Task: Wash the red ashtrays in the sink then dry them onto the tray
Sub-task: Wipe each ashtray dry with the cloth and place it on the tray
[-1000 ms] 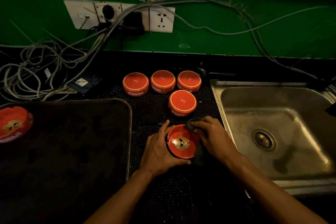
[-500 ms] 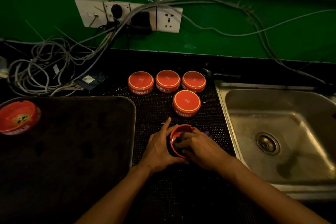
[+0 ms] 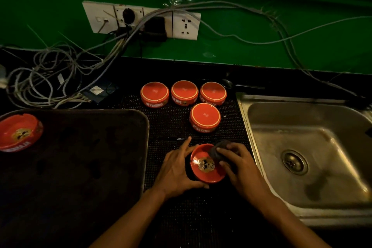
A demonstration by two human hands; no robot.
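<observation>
Six red ashtrays show in all. Farthest left, one ashtray (image 3: 19, 133) sits right way up at the left edge of the single dark tray (image 3: 84, 167), its yellow emblem and rim notches facing up. Behind the tray a tangle of grey cables (image 3: 50, 78) lies on the black counter and runs up to a white socket panel (image 3: 141, 20) on the green wall, which carries three plates.

To the right of the tray a black dotted mat (image 3: 173, 127) covers the counter. On it four ashtrays stand upside down: a back row of three, the left one (image 3: 154, 93), the middle one (image 3: 184, 92) and the right one (image 3: 213, 93), set close side by side, and a fourth (image 3: 205, 117) alone in front of the right one, its side reading SINGARAJA.

Nearer the person, the sixth ashtray (image 3: 205, 164) is held over the mat, open side up and tilted toward the camera. The left hand (image 3: 177, 171) cups its left side, thumb curled under the near rim and forefinger stretched out along the far edge. The right hand (image 3: 239, 167) has its fingers curled round a dark cloth (image 3: 219, 150) pressed at the ashtray's upper right rim.

Farthest right lies one steel sink (image 3: 302, 147) with a single round drain (image 3: 295, 162); no ashtray is in it. A spoon (image 3: 241, 85) rests on the counter behind its back left corner.
</observation>
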